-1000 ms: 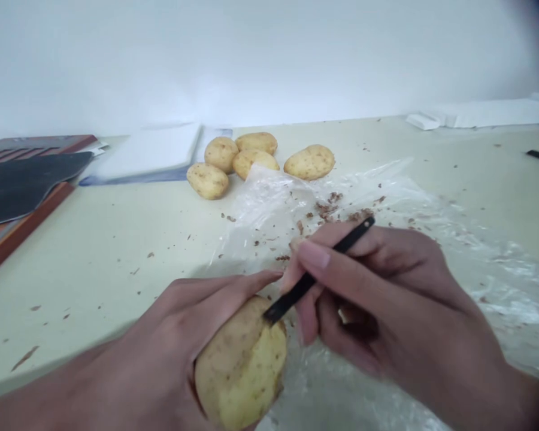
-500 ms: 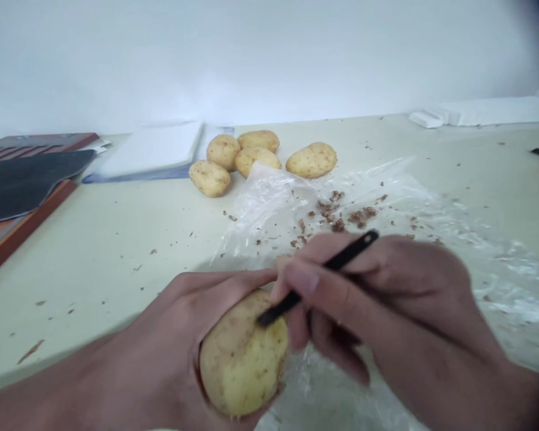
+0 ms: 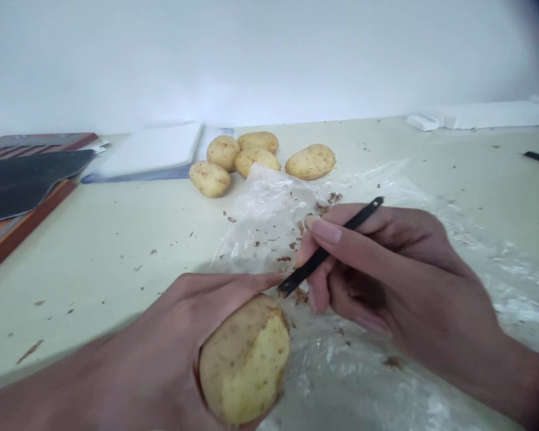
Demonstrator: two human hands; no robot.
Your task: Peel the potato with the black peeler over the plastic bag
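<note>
Potato (image 3: 247, 365), partly peeled, lay tilted in the left hand (image 3: 175, 335) at the near side of the table (image 3: 117, 221), pale flesh showing on its right and skin on its left. The left hand was clamped around it, one finger stretched over the top, the others hidden. The right hand (image 3: 408, 287) pinched a slim black tool (image 3: 327, 254) between thumb and fingers, its lower end just beside the potato's upper edge. Scraping off the skin appeared to be the step in hand, with the tool between strokes. Another stroke would call for the tip on the border of skin and flesh, a steady left grip and care around the outstretched finger. Brown scraps (image 3: 284, 258) littered a clear plastic sheet (image 3: 341, 371) nearby. Beyond, four unpeeled potatoes (image 3: 223, 152) sat clustered, with a fifth potato (image 3: 311, 161) to their right.
</note>
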